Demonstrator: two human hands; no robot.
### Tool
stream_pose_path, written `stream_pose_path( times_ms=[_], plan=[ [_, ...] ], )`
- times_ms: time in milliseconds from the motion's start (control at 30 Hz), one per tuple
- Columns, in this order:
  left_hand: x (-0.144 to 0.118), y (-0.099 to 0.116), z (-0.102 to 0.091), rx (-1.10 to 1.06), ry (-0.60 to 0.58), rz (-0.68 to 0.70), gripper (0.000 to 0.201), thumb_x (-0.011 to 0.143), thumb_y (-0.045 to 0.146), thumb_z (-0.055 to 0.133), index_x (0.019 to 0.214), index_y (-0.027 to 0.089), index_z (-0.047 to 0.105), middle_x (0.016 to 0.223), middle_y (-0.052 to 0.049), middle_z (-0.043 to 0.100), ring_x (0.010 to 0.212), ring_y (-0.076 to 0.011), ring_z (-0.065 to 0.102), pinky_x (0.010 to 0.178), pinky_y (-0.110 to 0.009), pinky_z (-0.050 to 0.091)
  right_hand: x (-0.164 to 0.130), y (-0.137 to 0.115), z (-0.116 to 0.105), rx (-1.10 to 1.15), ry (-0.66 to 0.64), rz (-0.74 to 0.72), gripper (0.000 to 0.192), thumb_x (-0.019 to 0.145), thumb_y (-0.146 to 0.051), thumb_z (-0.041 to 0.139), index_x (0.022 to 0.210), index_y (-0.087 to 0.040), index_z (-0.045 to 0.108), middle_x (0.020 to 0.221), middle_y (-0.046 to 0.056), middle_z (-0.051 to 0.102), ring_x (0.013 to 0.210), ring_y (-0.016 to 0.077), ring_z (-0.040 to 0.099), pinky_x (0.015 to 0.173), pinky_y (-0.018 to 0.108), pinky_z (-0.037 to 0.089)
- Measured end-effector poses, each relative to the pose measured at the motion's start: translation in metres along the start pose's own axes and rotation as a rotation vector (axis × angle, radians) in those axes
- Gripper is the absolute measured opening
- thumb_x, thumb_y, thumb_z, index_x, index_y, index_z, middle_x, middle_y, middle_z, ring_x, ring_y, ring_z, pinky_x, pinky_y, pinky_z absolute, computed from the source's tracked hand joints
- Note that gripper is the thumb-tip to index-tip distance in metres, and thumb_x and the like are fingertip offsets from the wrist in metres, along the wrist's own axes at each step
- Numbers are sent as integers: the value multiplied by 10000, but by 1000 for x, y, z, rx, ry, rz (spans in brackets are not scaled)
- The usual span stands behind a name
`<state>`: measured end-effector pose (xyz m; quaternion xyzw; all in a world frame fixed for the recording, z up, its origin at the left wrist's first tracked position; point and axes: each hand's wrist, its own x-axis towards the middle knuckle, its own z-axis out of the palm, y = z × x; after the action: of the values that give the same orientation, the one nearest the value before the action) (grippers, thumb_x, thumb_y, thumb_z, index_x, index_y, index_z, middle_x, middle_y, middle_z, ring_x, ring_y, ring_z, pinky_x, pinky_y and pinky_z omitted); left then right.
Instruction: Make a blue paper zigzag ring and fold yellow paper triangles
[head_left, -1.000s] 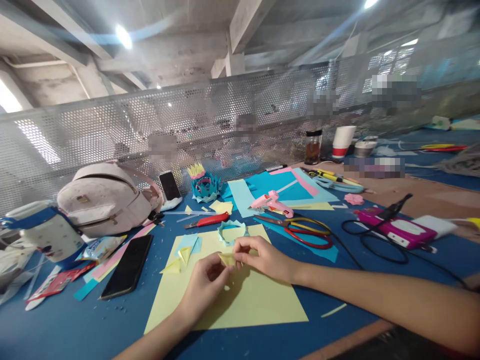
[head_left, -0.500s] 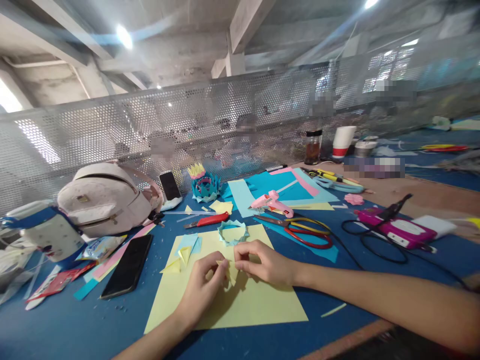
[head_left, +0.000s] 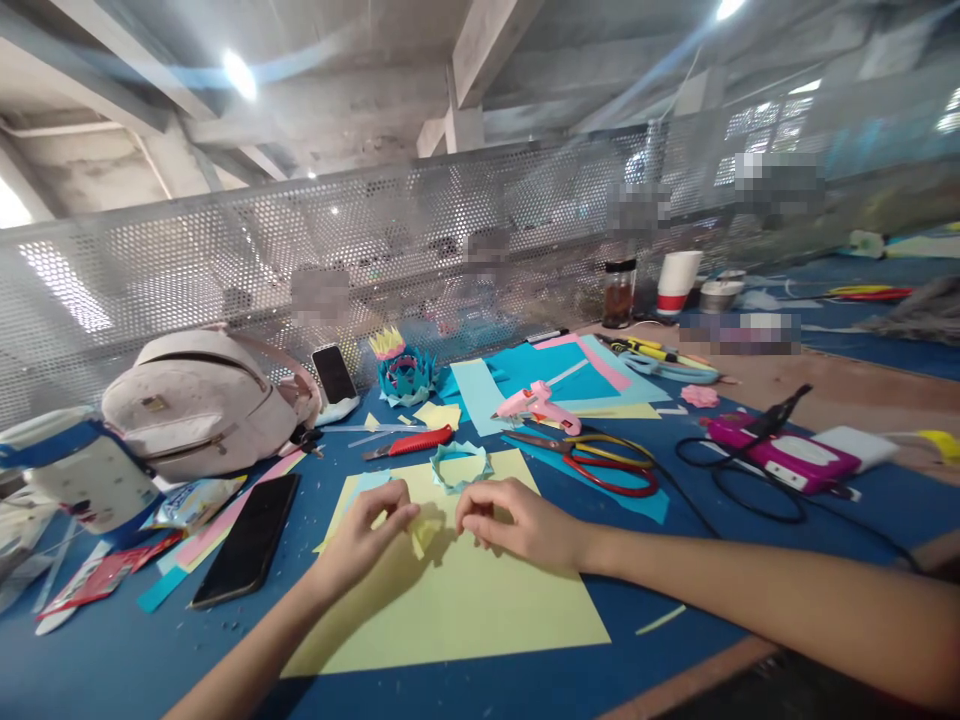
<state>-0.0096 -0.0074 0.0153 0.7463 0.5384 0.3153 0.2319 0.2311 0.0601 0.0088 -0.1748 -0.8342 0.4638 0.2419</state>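
Over a pale yellow paper sheet (head_left: 465, 625), my left hand (head_left: 375, 535) pinches a folded yellow paper piece (head_left: 426, 537) at its fingertips. My right hand (head_left: 521, 520) is held to the right of it, fingers curled together; whatever they hold, if anything, is hidden. Just beyond the hands sits a light blue folded-paper ring (head_left: 463, 468) with a pointed rim. Light blue paper scraps (head_left: 369, 482) lie behind my left hand, which covers part of them.
Past the sheet lie a red utility knife (head_left: 412, 443), scissors (head_left: 607, 470) and a pink glue gun (head_left: 538, 405). A blue paper lotus (head_left: 406, 375) stands near the mesh partition. To the left are a black phone (head_left: 247, 540) and backpack (head_left: 199, 405); a magenta power strip (head_left: 784, 453) is at right.
My left hand has moved left and slightly up, carrying the folded yellow piece away from my right hand. The right hand's fingers have curled in more. The view has shifted slightly.
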Motion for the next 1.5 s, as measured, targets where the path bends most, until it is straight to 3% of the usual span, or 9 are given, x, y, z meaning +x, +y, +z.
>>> stream_pose_path(
  times_ms=[133,233,400,600,733,867,1000,1133,1500],
  plan=[
    [6,-16,-19,202,-78,-6,423,992,437,384,635,212,357,612,41,377,575,-135,387,572,-247,310,-2,0,2,-19,-18,-6,188,940,-226,509,931,-136,674,741,27,635,658,138,624,594,214,463],
    [7,-18,-25,335,-57,35,363,970,368,460,650,197,468,654,16,469,627,-160,434,661,-284,322,-3,1,3,-43,-20,-29,182,925,-180,504,931,-136,681,757,25,638,661,130,630,589,202,466],
    [27,-12,-28,604,32,157,237,1002,266,434,898,207,639,914,-44,648,855,-226,594,775,-338,379,-3,1,5,-68,-10,-55,187,901,-123,499,918,-136,685,728,14,626,646,120,624,599,196,469],
    [116,-30,-17,616,18,141,165,977,228,533,1059,196,673,1093,-74,686,991,-222,644,873,-352,490,-3,3,5,-78,-10,-58,189,902,-114,493,915,-144,680,733,13,630,651,125,635,598,198,470],
    [186,-51,-4,603,-120,117,320,958,350,624,1223,170,603,1248,-93,622,1068,-234,639,911,-451,542,-3,3,3,-93,-1,-53,194,897,-105,492,909,-148,681,735,10,624,639,120,634,599,197,468],
    [224,-72,0,570,-241,55,330,960,346,626,1233,164,596,1227,-90,628,1031,-226,653,870,-432,567,-4,2,2,-129,-10,-87,219,881,-78,482,910,-145,688,750,12,621,631,109,624,623,200,468],
    [229,-86,-6,535,-245,15,339,958,348,628,1240,163,593,1234,-91,624,1038,-231,651,873,-436,565,-4,3,3,-219,-29,-177,205,872,-80,510,895,-156,698,679,-3,616,641,120,574,674,222,452],
    [223,-86,-13,503,-212,-26,333,958,350,627,1232,163,598,1228,-89,628,1030,-229,653,868,-431,566,-3,4,3,-245,-21,-204,204,875,-83,516,893,-164,703,664,-5,624,632,123,546,700,232,442],
    [200,-42,-38,277,36,-32,311,959,347,626,1211,166,610,1221,-86,631,1031,-225,651,871,-426,564,-5,3,6,-184,-31,-129,211,876,-86,494,906,-152,692,695,7,621,640,126,604,638,218,459]
  ],
)
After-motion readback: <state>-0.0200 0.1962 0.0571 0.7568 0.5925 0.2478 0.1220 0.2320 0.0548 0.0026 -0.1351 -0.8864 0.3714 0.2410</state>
